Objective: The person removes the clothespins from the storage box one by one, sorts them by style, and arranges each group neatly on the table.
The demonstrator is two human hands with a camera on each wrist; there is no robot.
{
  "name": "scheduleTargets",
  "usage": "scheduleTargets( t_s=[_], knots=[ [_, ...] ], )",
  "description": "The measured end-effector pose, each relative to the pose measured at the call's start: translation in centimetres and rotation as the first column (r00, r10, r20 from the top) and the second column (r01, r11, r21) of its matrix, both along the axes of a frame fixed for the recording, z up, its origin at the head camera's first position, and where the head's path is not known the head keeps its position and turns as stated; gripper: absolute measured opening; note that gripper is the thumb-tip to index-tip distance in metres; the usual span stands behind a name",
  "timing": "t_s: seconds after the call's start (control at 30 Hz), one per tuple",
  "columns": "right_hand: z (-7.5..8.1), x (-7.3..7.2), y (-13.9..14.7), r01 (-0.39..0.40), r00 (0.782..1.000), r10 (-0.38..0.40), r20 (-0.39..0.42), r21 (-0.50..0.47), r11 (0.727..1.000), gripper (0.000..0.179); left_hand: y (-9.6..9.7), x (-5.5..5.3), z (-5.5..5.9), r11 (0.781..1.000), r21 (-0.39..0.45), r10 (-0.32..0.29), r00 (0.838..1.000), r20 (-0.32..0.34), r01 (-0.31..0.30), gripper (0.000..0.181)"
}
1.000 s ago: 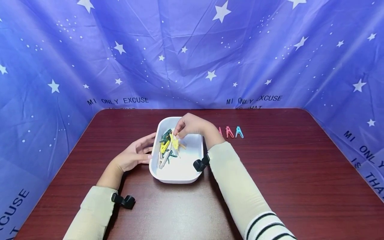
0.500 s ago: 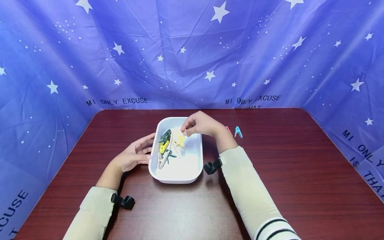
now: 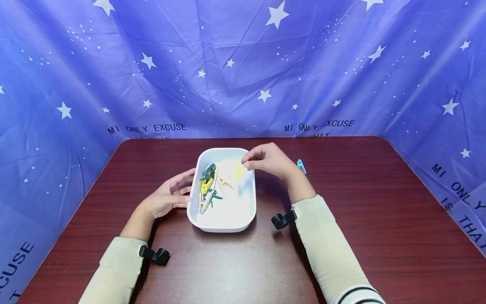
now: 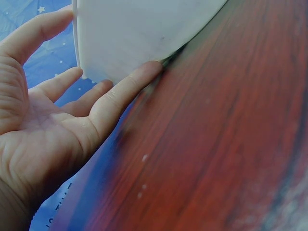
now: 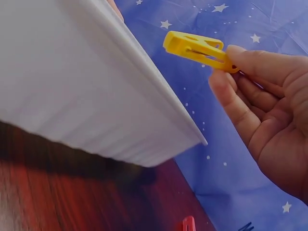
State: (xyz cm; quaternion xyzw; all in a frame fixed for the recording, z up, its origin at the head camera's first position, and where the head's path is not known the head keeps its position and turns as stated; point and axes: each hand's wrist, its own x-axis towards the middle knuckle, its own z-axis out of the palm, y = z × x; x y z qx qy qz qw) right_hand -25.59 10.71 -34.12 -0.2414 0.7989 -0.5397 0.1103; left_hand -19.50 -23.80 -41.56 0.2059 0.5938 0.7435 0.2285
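Observation:
A white plastic basin [image 3: 235, 211] stands on the table. My left hand [image 3: 167, 196] touches its left side with extended fingers; in the left wrist view the fingertips rest against the outer wall [image 4: 125, 38]. Over the basin's right rim, my right hand [image 3: 270, 161] pinches a yellow clothespin [image 5: 192, 47] by its end between thumb and fingers. Along the basin's left half lie a dark green clip [image 3: 209, 172], another yellow clothespin [image 3: 206, 185], pale wood-coloured pieces [image 3: 207, 202] and a small green piece [image 3: 217, 195].
A light blue clothespin [image 3: 301, 166] rests on the table [image 3: 360, 202] behind my right wrist. In the right wrist view a red clothespin [image 5: 189, 224] shows at the bottom edge. A blue star-patterned cloth [image 3: 235, 84] hangs around the table.
My right hand has moved right, carrying the yellow clothespin from the pile to the basin's right rim. The forearm now hides the red clothespins in the head view. My left hand stays put.

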Motion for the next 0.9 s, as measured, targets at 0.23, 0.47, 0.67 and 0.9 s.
scheduleTargets(
  t_s=[0.23, 0.47, 0.67, 0.9],
  knots=[
    [-0.4, 0.7, 1.8, 0.06, 0.998, -0.06, 0.001, -0.046, 0.997, 0.018, 0.0, 0.0, 0.0, 1.0, 0.0, -0.002, 1.0, 0.001, 0.002, 0.087],
    [-0.3, 1.1, 4.1, 0.078, 0.997, -0.079, -0.017, -0.085, 0.993, 0.016, 0.0, 0.0, 0.0, 1.0, 0.001, -0.004, 1.0, -0.007, 0.004, 0.086],
    [-0.5, 1.1, 6.1, 0.109, 0.993, -0.112, -0.037, -0.075, 0.991, 0.016, -0.1, 0.0, -0.1, 1.0, 0.012, -0.016, 1.0, -0.014, 0.016, 0.084],
    [-1.1, 1.0, 8.1, 0.166, 0.986, -0.168, -0.017, -0.093, 0.982, 0.02, 0.0, -0.1, -0.1, 1.0, 0.012, -0.018, 1.0, -0.015, 0.018, 0.084]
  ],
)
